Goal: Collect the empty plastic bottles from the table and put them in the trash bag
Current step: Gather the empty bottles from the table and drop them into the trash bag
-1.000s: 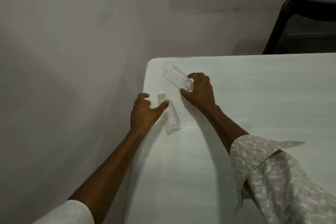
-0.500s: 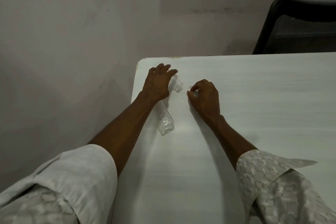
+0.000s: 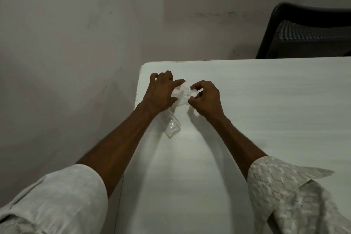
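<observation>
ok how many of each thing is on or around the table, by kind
clear plastic bottles: 2, one held between the left hand and right hand at, one lying on the table under the left wrist at
black chairs: 1
tables: 1
total: 4

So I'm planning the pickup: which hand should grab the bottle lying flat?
Left. The left hand is directly above the lying bottle; the right hand sits farther away.

Dim, greyish indoor light; soft arm shadows fall on the pale surface (image 3: 247, 119); wide-angle bending at edges; slightly soft focus.
</observation>
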